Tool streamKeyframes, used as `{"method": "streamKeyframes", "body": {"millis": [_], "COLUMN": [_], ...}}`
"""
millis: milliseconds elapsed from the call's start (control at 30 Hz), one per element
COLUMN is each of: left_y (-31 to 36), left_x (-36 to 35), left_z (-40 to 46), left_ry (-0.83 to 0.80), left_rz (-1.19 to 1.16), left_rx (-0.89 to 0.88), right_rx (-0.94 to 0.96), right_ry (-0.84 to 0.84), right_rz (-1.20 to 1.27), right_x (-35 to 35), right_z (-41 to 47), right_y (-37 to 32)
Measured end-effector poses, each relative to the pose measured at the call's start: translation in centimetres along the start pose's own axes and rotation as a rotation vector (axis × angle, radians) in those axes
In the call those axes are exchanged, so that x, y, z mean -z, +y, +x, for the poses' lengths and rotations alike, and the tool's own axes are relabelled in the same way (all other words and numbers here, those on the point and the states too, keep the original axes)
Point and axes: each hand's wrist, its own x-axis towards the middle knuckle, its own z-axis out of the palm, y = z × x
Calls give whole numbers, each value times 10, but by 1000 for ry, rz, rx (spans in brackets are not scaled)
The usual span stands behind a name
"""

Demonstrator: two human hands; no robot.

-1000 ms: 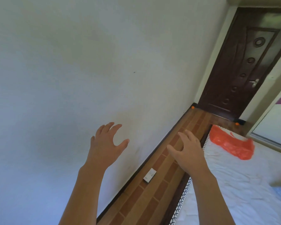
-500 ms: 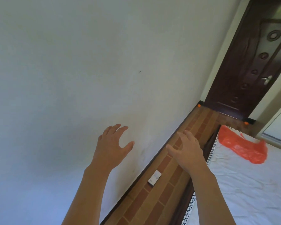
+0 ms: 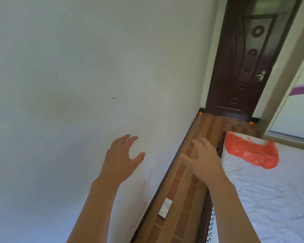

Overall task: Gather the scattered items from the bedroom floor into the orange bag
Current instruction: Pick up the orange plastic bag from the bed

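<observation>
On the floor strip by the wall lies a small white box (image 3: 165,209) (probably light, stiff card); pinch its long edges. Left hand (image 3: 120,159) and right hand (image 3: 204,157) hover spread, empty; the orange bag (image 3: 253,151) looks thin, limp.

Strip of brown brick-patterned floor (image 3: 186,195) running between the wall on the left and the bed (image 3: 270,199) on the right. A small white box (image 3: 165,209) lies flat on the near floor; two orange balls (image 3: 201,113) (image 3: 251,122) far. A crumpled orange bag (image 3: 253,152) lies on the bed's white sheet, at its far end.
</observation>
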Motion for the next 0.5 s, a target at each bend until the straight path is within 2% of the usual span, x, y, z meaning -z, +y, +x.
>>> {"method": "streamKeyframes", "body": {"millis": [233, 500], "left_y": [22, 45], "left_x": [-43, -113], "left_z": [78, 166], "left_ry": [-63, -237], "left_rz": [-50, -156], "left_rx": [-102, -275], "right_rx": [-130, -297], "right_ry": [102, 257], "right_rz": [-27, -73], "right_x": [9, 19], "right_z": [34, 59], "right_y": [29, 57]}}
